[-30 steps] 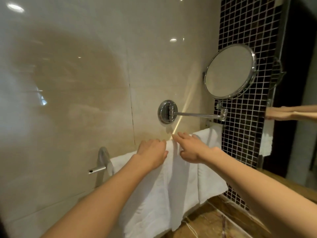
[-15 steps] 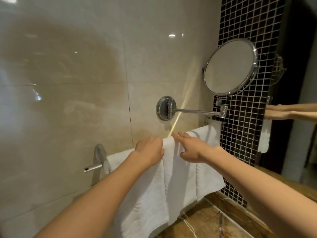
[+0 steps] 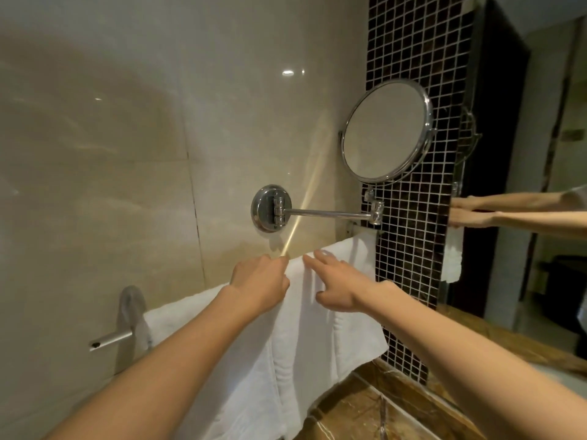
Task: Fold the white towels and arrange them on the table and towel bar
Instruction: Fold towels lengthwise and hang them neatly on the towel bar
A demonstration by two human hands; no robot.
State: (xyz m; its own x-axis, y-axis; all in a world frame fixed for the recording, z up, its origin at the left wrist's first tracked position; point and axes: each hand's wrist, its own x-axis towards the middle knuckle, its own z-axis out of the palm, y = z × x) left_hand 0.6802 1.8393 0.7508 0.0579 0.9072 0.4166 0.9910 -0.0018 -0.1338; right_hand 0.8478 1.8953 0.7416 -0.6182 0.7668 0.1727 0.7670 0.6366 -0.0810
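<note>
Two white towels hang side by side over the chrome towel bar (image 3: 111,338) on the beige wall. The left towel (image 3: 244,385) drapes low; the right towel (image 3: 352,331) hangs shorter, reaching the mosaic strip. My left hand (image 3: 259,282) curls over the top fold near the middle, fingers bent on the cloth at the bar. My right hand (image 3: 336,281) lies flat on the right towel's top with fingers spread, thumb under the palm. The bar is hidden under the cloth except for its left end.
A round chrome swing-arm mirror (image 3: 386,131) juts from the wall just above the towels, its arm (image 3: 327,213) over my hands. A dark mosaic tile strip (image 3: 409,217) and a wall mirror (image 3: 540,185) stand right. The brown marble counter (image 3: 365,414) lies below.
The view has shifted slightly. My left hand slid a little right along the bar and curled its fingers on the fold. My right hand stays flat on the right towel.
</note>
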